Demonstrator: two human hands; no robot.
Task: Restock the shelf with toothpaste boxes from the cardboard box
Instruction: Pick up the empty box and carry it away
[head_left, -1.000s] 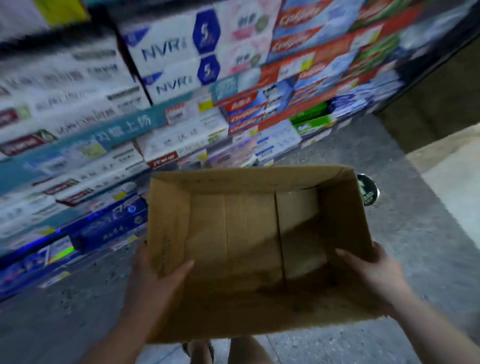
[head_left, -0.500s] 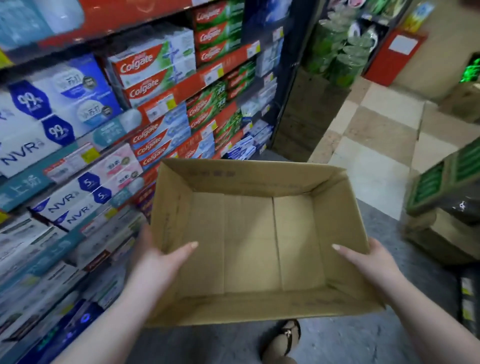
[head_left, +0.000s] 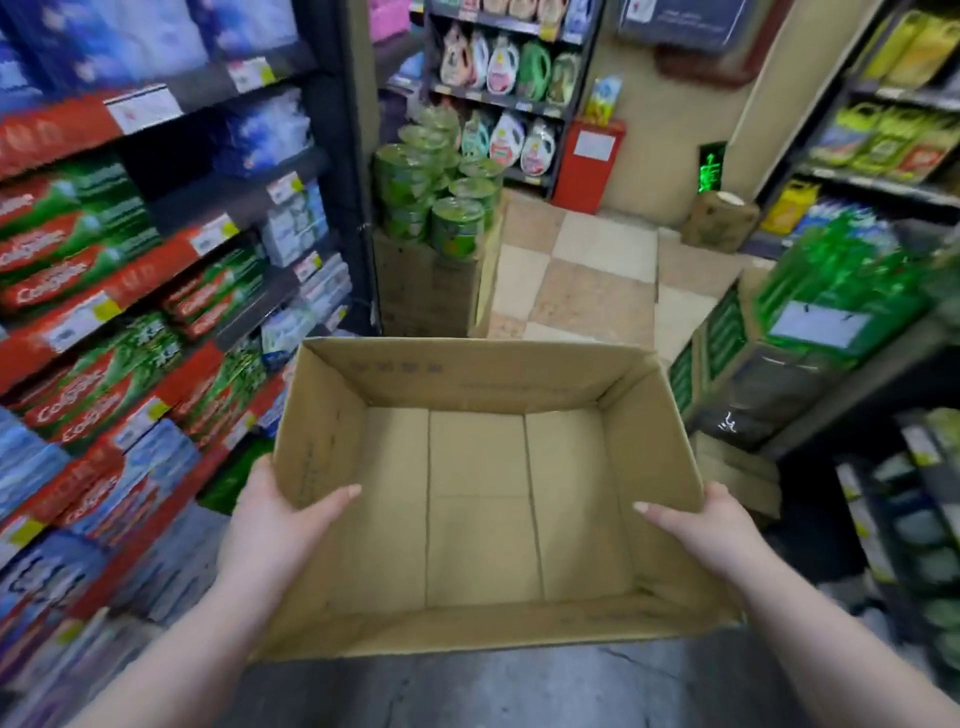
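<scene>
An open brown cardboard box (head_left: 478, 379) is held in front of me at about waist height; its inside is bare, with no toothpaste boxes in it. My left hand (head_left: 275, 525) grips its left wall, thumb inside. My right hand (head_left: 701, 525) grips its right wall the same way. The shelf (head_left: 150, 275) on my left is packed with red, green and blue toothpaste boxes (head_left: 57, 275) on several levels with price tags along the red edges.
A stack of green canisters (head_left: 441, 192) stands on cartons at the shelf's far end. Detergent bottles (head_left: 498, 62) line a back rack. Green-printed cartons (head_left: 779, 353) and another shelf crowd the right. A tiled aisle (head_left: 576, 275) runs ahead; grey floor lies below.
The view has swung up and to the right from the lower toothpaste shelves toward the aisle. The box stays in both hands and has come up with me.
</scene>
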